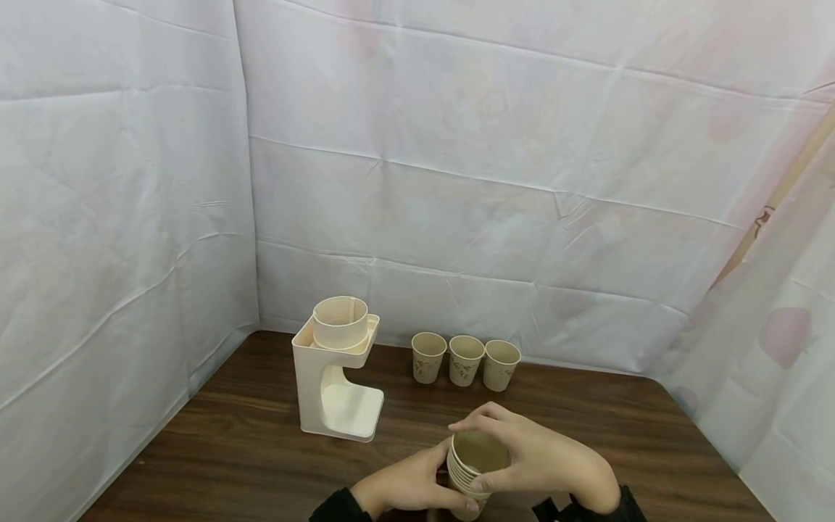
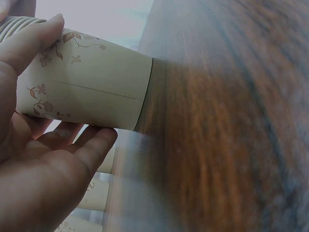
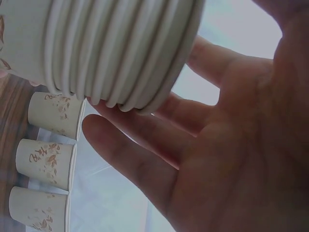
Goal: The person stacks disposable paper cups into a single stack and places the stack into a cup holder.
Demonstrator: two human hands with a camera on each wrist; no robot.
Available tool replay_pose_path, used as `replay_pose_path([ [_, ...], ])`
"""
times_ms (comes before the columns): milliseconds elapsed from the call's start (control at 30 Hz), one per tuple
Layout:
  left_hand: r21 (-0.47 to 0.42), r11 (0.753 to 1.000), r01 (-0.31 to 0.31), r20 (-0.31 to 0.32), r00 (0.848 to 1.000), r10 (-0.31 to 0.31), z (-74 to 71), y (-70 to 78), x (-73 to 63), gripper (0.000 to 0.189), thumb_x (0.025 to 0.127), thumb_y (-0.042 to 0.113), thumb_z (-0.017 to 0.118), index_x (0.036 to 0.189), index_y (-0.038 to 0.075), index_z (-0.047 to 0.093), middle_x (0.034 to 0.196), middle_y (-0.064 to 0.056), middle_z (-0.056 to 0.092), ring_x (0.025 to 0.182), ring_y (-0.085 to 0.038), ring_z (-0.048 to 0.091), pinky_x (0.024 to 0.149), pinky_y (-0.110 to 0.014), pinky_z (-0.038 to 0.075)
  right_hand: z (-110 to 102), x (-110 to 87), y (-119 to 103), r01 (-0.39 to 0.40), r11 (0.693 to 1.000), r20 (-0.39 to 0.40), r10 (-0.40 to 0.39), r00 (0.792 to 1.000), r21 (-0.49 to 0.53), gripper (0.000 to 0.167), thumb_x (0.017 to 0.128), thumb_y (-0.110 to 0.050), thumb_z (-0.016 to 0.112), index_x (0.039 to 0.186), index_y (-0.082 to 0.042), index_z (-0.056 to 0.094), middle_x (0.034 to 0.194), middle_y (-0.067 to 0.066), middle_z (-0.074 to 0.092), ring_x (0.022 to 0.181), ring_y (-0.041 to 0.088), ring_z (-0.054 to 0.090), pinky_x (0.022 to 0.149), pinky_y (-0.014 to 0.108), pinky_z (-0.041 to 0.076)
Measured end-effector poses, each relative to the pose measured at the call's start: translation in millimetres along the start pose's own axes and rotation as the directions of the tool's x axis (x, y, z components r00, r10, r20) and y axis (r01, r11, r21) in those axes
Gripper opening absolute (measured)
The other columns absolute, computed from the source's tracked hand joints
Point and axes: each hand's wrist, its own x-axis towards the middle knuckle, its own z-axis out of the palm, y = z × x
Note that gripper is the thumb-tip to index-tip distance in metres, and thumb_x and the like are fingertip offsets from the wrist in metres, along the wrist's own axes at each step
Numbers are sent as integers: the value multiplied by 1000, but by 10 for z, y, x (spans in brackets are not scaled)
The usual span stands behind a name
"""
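A stack of nested beige paper cups with floral print [image 1: 476,451] is at the near side of the dark wooden table [image 1: 222,442]; three matching cups [image 1: 464,362] stand far, right of a cream C-shaped stand [image 1: 309,395]. The left hand [image 1: 417,482] has its grip around the stack's body; the right hand [image 1: 525,449] curves thumb and fingers about its rims.

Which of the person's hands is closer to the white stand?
Left. The left hand is right of the stand and closer to the person, gripping the cup stack; the right hand is farther right, at the stack's rim.
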Motion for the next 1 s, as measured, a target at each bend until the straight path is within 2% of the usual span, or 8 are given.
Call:
replay_pose_path([
  [333, 41, 999, -14, -6, 1000, 14, -3, -16, 11, 71, 90, 26, 77, 149, 18, 36, 131, 10, 57, 120, -4, 52, 100, -24, 41, -1, 5, -1, -2, 1000, 28, 2, 1000, 7, 60, 91, -45, 74, 144, -33, 49, 132, -8, 52, 118, 14, 56, 94, 36, 49],
  [700, 5, 1000, -5, 6, 1000, 5, -4, -19, 11, 73, 90, 25, 76, 150, 20, 35, 129, 12, 58, 118, -4, 55, 98, -23, 43, -2, 3, -17, -33, 999, 14, 33, 999, -7, 52, 96, -50, 66, 142, -30, 51, 133, -11, 52, 121, 15, 55, 96, 39, 49],
  [900, -4, 1000, -13, 7, 1000, 13, -5, -3, 6, 73, 90, 25, 75, 151, 21, 34, 127, 13, 59, 117, -5, 56, 99, -25, 43, -10, 10, -11, 0, 1000, -3, 0, 1000, -19, 51, 97, -49, 64, 141, -28, 52, 132, -10, 52, 120, 17, 56, 95, 38, 50],
  [1000, -8, 1000, 3, 8, 1000, -3, -12, 0, 2, 74, 90, 24, 76, 152, 22, 34, 128, 14, 58, 117, -5, 56, 99, -25, 42, -15, 9, -14, 0, 1000, -8, 0, 1000, -18, 50, 97, -48, 65, 141, -28, 52, 133, -10, 52, 120, 17, 56, 95, 39, 50],
])
